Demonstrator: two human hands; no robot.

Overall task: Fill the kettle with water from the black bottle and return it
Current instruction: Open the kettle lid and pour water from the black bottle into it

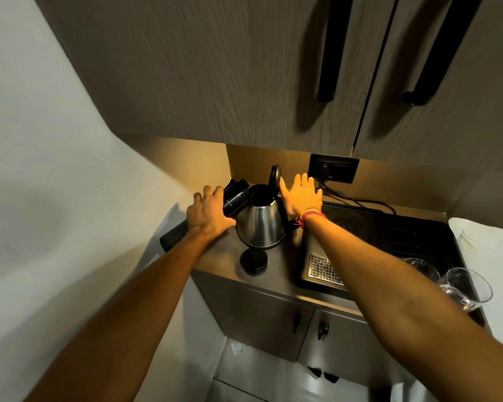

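Observation:
A steel kettle (262,224) stands on the wooden counter (224,256) with its black lid (274,177) flipped up. My left hand (208,211) grips a long black bottle (235,200), tilted with its mouth over the kettle's opening. The bottle's lower end sticks out behind my wrist. My right hand (302,194) is beside the raised lid, fingers spread, resting against the kettle's handle side. The handle is hidden by that hand. The bottle's black cap (253,262) lies on the counter in front of the kettle.
A black induction hob (357,224) and a tray with a perforated metal drain (323,269) fill the counter's right side. Clear glasses (462,285) stand at the right edge. A wall socket (333,168) with a cord sits behind. Upper cabinets hang overhead.

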